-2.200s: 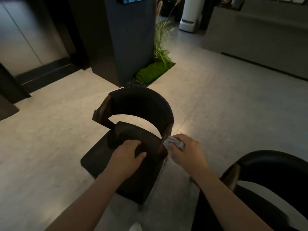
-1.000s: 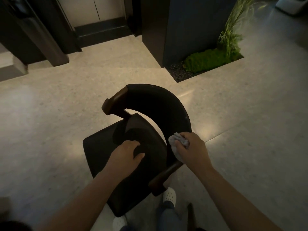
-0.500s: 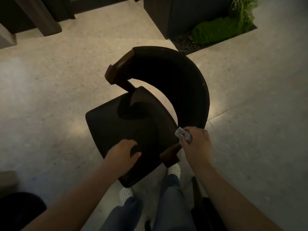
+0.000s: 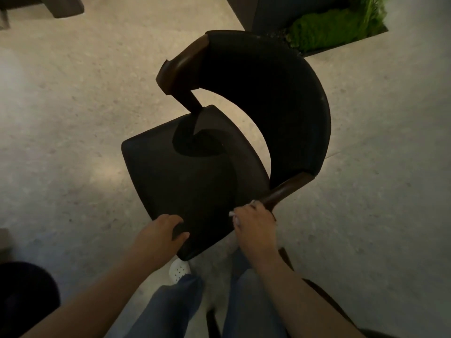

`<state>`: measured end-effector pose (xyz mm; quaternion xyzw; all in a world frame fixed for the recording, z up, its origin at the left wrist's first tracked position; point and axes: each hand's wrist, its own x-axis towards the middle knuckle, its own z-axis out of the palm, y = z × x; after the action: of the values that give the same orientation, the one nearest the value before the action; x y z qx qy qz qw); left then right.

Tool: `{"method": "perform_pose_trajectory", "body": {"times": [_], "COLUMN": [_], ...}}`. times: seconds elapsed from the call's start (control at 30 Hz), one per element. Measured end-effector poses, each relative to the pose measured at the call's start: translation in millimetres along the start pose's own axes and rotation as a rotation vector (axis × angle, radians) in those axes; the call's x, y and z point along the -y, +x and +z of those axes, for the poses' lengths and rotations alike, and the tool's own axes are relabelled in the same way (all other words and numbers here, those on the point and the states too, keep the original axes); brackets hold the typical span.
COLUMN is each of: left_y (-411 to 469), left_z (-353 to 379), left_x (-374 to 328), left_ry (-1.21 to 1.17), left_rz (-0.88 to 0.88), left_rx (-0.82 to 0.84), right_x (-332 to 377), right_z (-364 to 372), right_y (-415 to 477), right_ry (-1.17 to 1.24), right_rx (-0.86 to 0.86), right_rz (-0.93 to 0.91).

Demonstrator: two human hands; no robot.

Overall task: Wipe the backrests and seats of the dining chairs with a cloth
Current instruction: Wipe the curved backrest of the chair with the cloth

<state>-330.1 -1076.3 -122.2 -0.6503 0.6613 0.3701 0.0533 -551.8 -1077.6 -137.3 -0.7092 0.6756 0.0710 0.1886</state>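
A dark dining chair fills the middle of the view, with a black padded seat (image 4: 192, 176) and a curved black backrest (image 4: 275, 98) ending in brown wooden arms. My left hand (image 4: 159, 230) rests on the near corner of the seat, fingers curled over its edge. My right hand (image 4: 253, 225) sits at the seat's right edge by the lower end of the wooden arm (image 4: 285, 191). It is closed around a small grey-white cloth (image 4: 251, 203), of which only slivers show past the fingers.
Pale speckled floor (image 4: 73, 118) surrounds the chair. A planter of green moss (image 4: 334, 28) lies at the top right beside a dark pillar. Another dark chair edge (image 4: 24, 293) shows at the bottom left, and my legs and white shoe (image 4: 179, 269) stand right under the seat.
The view has tilted down and closer over the chair. My right hand with the cloth has slid from the backrest's lower end down past the wooden arm to the seat's edge. My left hand stays on the seat.
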Motion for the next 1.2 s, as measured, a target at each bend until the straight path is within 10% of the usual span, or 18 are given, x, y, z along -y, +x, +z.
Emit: {"method": "perform_pose_trajectory", "body": {"times": [0.23,0.4,0.6,0.93,1.2], "left_y": [0.3,0.2,1.9,0.0,1.3], "left_z": [0.2,16.2,31.7,20.5,-20.2], "left_x": [21.3,28.2,38.2,49.5,0.2], "left_ry": [-0.007,-0.033,-0.040,-0.086,-0.506], "left_rz": [-0.011,-0.034,-0.059,-0.119,-0.069], "left_rx": [-0.032,-0.035,-0.015,-0.025,-0.061], "right_x": [-8.4,-34.6,-9.2,13.2,20.1], "right_z": [-48.7,-56.3,-33.5,-3.3,-52.4], "right_y": [34.0,65.5,71.4,57.5,28.3], "right_ry": [0.188,-0.467,-0.552,0.358,0.996], "right_rx": [-0.560,-0.041,0.050,0.306,-0.009], "right_rz": [-0.038,0.199,0.051,0.022,0.151]}}
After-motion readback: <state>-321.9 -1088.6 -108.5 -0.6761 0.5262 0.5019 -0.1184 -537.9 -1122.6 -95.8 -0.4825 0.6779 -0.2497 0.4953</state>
